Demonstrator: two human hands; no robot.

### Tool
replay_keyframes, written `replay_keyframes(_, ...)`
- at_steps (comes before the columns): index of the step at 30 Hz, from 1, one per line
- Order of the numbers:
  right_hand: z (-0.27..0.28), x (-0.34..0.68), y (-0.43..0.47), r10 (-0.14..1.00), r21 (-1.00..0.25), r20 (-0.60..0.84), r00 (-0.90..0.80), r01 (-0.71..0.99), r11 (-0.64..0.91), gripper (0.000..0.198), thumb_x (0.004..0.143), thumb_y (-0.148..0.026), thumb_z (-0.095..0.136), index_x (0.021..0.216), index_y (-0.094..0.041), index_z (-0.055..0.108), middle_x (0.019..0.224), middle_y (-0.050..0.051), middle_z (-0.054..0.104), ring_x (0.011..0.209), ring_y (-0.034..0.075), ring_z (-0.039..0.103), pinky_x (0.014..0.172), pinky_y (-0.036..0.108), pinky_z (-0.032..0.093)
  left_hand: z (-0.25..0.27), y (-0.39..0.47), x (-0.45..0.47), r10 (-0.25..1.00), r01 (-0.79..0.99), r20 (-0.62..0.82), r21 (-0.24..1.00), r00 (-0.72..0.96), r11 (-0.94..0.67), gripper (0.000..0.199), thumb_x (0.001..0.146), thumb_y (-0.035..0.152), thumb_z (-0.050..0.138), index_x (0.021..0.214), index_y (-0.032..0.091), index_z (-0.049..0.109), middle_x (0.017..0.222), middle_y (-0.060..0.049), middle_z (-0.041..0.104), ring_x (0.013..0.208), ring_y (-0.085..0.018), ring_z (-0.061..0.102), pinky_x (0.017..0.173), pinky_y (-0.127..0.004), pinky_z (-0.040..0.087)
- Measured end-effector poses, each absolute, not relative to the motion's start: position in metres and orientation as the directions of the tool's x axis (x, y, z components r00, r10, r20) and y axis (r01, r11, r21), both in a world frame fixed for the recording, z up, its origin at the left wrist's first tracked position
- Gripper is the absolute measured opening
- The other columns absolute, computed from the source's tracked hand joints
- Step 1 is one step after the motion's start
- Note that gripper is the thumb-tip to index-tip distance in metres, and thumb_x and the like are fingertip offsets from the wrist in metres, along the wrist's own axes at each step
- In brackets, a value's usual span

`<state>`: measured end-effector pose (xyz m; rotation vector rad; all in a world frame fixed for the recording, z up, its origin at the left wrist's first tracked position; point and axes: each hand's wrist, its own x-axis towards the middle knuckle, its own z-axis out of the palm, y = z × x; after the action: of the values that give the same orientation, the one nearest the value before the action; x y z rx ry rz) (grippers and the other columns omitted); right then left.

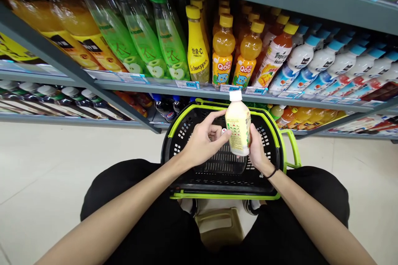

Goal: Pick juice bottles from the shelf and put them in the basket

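A pale yellow drink bottle [239, 126] with a white cap and printed label is held up, slightly tilted, over the basket. My right hand [257, 149] is closed around its right side, with the fingers partly hidden behind it. From the left, my left hand [207, 134] grips the bottle's other edge with thumb and index finger, its remaining fingers curled. A small white and red round thing [224, 131] shows between those fingers; I cannot tell what it is. Beneath both hands is a black shopping basket [222, 190] with lime-green trim.
Ahead, a grey shelf [217, 89] carries rows of drinks, including green apple bottles [169, 45], a yellow Schweppes bottle [198, 49], Qoo bottles [222, 56] and white bottles with blue caps [306, 60]. More bottles stand below. A basket handle [294, 149] sticks out right. A beige stool [219, 225] is beneath me.
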<state>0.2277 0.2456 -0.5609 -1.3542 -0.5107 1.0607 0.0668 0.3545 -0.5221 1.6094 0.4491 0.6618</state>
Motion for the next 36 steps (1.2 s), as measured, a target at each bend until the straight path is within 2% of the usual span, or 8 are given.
replay_keyframes(4,-0.555,0.228,0.245,0.851,-0.999,0.052,0.523,0.018,0.050,0.045,0.097,-0.056,0.068,0.125,-0.021,0.070,0.124,0.008,0.075,0.114,0.024,0.069,0.098,0.037,0.059,-0.525,0.356,0.068,0.645,-0.090,0.137,0.990,0.752,-0.105,0.073,0.094,0.036,0.073,0.154,0.009,0.042,0.058,0.010,0.041,0.050,-0.008,0.036,0.049,-0.019,0.032)
replay_keyframes(7,-0.558,0.229,0.244,0.872,-0.994,0.113,0.476,0.067,0.092,0.051,0.094,-0.047,0.076,0.138,-0.023,0.064,0.134,0.009,0.071,0.121,0.023,0.066,0.108,0.038,0.054,-0.526,0.357,0.068,0.663,-0.078,0.105,0.994,0.741,-0.071,0.078,0.088,0.040,0.081,0.149,0.008,0.045,0.058,0.010,0.043,0.051,-0.007,0.037,0.049,-0.019,0.031)
replay_keyframes(12,-0.561,0.236,0.241,0.853,-0.926,0.265,0.450,0.364,0.096,0.045,0.091,-0.045,0.078,0.128,-0.021,0.069,0.122,0.010,0.070,0.111,0.025,0.066,0.101,0.041,0.055,-0.530,0.360,0.066,0.666,-0.043,0.087,0.996,0.741,-0.082,0.068,0.085,0.043,0.086,0.136,0.012,0.052,0.058,0.009,0.044,0.051,-0.007,0.038,0.048,-0.018,0.029)
replay_keyframes(15,-0.551,0.240,0.237,0.825,-0.792,0.402,0.397,0.603,0.095,0.049,0.088,-0.044,0.081,0.129,-0.020,0.068,0.116,0.010,0.067,0.105,0.025,0.066,0.093,0.040,0.057,-0.537,0.362,0.066,0.662,-0.042,0.095,0.995,0.743,-0.096,0.065,0.086,0.045,0.085,0.131,0.013,0.052,0.068,0.005,0.053,0.055,-0.007,0.044,0.050,-0.018,0.035)
replay_keyframes(20,-0.535,0.252,0.232,0.757,-0.505,0.606,0.243,0.853,0.130,0.056,0.089,-0.046,0.081,0.134,-0.017,0.066,0.117,0.015,0.065,0.106,0.029,0.067,0.090,0.044,0.060,-0.544,0.363,0.070,0.638,-0.072,0.064,0.997,0.768,-0.014,0.075,0.082,0.047,0.088,0.137,0.014,0.050,0.102,-0.009,0.067,0.066,-0.010,0.059,0.056,-0.020,0.051)
replay_keyframes(26,-0.530,0.262,0.224,0.714,-0.209,0.696,0.073,0.972,0.104,0.058,0.093,-0.049,0.078,0.139,-0.016,0.063,0.118,0.019,0.067,0.108,0.032,0.067,0.090,0.048,0.061,-0.543,0.367,0.076,0.563,-0.116,0.077,0.993,0.823,0.034,0.082,0.091,0.070,0.070,0.140,0.006,0.056,0.071,-0.005,0.065,0.056,-0.015,0.062,0.052,-0.024,0.055)
replay_keyframes(32,-0.531,0.266,0.211,0.744,-0.238,0.654,0.138,0.971,0.029,0.049,0.099,-0.050,0.069,0.137,-0.019,0.067,0.120,0.017,0.068,0.112,0.032,0.066,0.093,0.047,0.061,-0.535,0.366,0.078,0.575,-0.077,0.081,0.997,0.814,-0.032,0.078,0.095,0.068,0.064,0.150,0.013,0.055,0.118,-0.016,0.071,0.084,-0.021,0.071,0.069,-0.030,0.065)
replay_keyframes(36,-0.534,0.267,0.204,0.764,-0.285,0.626,0.157,0.958,0.037,0.048,0.099,-0.046,0.071,0.137,-0.018,0.065,0.124,0.018,0.065,0.118,0.033,0.062,0.091,0.046,0.061,-0.539,0.361,0.081,0.536,-0.061,-0.002,0.993,0.844,0.099,0.078,0.093,0.067,0.067,0.151,0.016,0.056,0.127,-0.017,0.070,0.097,-0.027,0.073,0.076,-0.038,0.067)
